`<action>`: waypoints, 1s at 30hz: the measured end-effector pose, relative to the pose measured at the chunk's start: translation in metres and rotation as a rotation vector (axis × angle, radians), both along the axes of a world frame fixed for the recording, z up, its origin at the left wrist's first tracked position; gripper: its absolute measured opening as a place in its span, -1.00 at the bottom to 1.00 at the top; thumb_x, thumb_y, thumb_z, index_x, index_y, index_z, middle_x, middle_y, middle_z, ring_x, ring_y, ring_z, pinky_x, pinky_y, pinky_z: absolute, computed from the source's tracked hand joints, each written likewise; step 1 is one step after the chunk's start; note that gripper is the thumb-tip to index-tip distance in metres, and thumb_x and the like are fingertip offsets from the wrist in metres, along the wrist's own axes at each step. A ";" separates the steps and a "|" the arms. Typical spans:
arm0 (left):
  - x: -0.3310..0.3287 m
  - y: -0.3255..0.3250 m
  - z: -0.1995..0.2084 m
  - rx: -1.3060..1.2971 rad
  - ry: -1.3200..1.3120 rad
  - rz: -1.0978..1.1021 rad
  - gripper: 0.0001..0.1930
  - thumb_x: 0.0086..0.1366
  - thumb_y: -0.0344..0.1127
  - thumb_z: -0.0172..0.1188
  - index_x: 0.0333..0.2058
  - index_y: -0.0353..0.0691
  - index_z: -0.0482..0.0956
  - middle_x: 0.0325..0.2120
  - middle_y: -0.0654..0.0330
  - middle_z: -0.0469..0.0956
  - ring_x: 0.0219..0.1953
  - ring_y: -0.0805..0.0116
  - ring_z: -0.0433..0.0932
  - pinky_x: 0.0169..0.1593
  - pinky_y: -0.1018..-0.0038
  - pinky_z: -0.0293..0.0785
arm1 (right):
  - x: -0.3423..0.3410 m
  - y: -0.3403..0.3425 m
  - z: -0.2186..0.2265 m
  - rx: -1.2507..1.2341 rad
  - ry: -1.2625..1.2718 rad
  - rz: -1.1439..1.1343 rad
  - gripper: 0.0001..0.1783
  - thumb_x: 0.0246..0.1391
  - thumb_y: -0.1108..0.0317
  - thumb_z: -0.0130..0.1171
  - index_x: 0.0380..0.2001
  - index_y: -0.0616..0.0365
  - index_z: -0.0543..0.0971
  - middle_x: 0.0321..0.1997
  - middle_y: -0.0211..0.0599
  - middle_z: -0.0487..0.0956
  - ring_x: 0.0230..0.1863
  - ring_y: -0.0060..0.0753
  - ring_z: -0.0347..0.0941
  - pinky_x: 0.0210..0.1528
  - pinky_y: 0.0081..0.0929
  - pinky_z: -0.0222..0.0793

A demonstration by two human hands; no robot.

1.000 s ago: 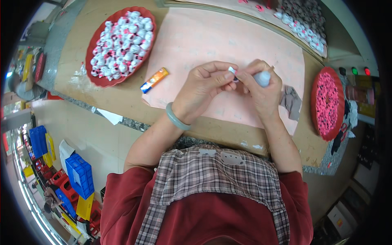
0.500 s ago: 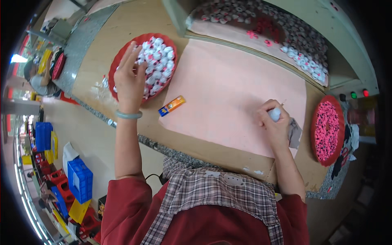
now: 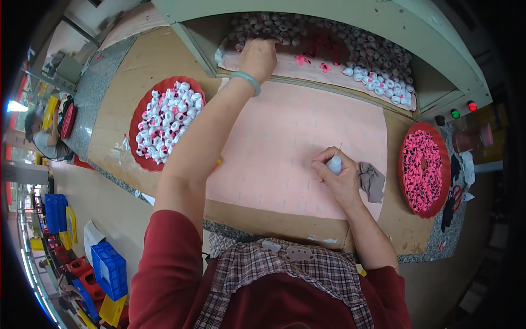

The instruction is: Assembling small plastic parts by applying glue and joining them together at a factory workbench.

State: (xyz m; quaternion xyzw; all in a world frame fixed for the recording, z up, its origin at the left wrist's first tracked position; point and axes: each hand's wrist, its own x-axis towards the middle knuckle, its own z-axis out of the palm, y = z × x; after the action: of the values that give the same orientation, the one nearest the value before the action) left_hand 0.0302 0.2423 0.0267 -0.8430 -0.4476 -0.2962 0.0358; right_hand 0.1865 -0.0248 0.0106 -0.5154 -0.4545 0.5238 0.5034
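My left hand (image 3: 258, 59), with a pale green bangle on the wrist, reaches to the front of the lit recess at the back. Its fingertips are hidden among small white-and-grey round pieces (image 3: 293, 37), so I cannot tell what they hold. My right hand (image 3: 341, 178) is closed round a small pale-blue squeeze bottle (image 3: 334, 164) with a fine needle tip, above the pink sheet (image 3: 285, 142). A grey cloth (image 3: 371, 182) lies by that hand. Beneath my left forearm shows the end of an orange packet (image 3: 217, 163).
A red scalloped tray (image 3: 156, 85) of white-and-pink pieces stands left. Another red tray (image 3: 406, 186) on the right holds pink-and-black pieces. The cabinet's frame (image 3: 329, 10) overhangs the back. Red-handled scissors (image 3: 456, 193) lie at the right edge. Another person (image 3: 44, 134) sits far left.
My left hand has moved from above the left red tray up and right to the recess. My right hand keeps hold of the bottle. The whole view has shifted a little.
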 end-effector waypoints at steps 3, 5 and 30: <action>0.024 0.022 0.005 -0.195 0.061 0.056 -0.74 0.06 -0.46 0.04 -0.25 -0.16 0.58 -0.24 -0.04 0.52 -0.20 -0.01 0.49 -0.10 0.21 0.43 | 0.002 0.001 -0.002 -0.021 -0.004 -0.002 -0.91 -0.02 0.49 0.21 -0.48 0.21 0.48 -0.50 -0.53 0.46 -0.49 -0.77 0.29 -0.47 -0.74 0.25; 0.036 0.037 -0.003 0.021 0.091 -0.072 -0.70 0.04 -0.45 0.06 -0.21 -0.12 0.57 -0.25 -0.05 0.52 -0.22 0.00 0.50 -0.15 0.20 0.45 | 0.002 0.002 -0.003 -0.023 -0.015 0.015 -0.90 -0.02 0.48 0.22 -0.48 0.22 0.48 -0.50 -0.53 0.46 -0.50 -0.76 0.29 -0.47 -0.73 0.24; -0.017 -0.181 0.025 -1.142 -1.134 -0.443 -0.70 0.16 -0.49 0.16 -0.10 -0.31 0.47 -0.19 0.03 0.55 -0.26 0.48 0.52 -0.18 0.59 0.44 | 0.018 0.004 0.032 0.000 -0.038 0.063 -0.64 0.13 0.29 -0.13 0.00 0.10 0.19 -0.24 -0.31 0.38 -0.51 -0.63 0.29 -0.54 -0.76 0.16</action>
State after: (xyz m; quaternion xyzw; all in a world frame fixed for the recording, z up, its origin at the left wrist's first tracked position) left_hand 0.0136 0.0617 0.0521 -0.5231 -0.3027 -0.4035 -0.6869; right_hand 0.2049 -0.0205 0.0427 -0.5108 -0.4800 0.5294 0.4780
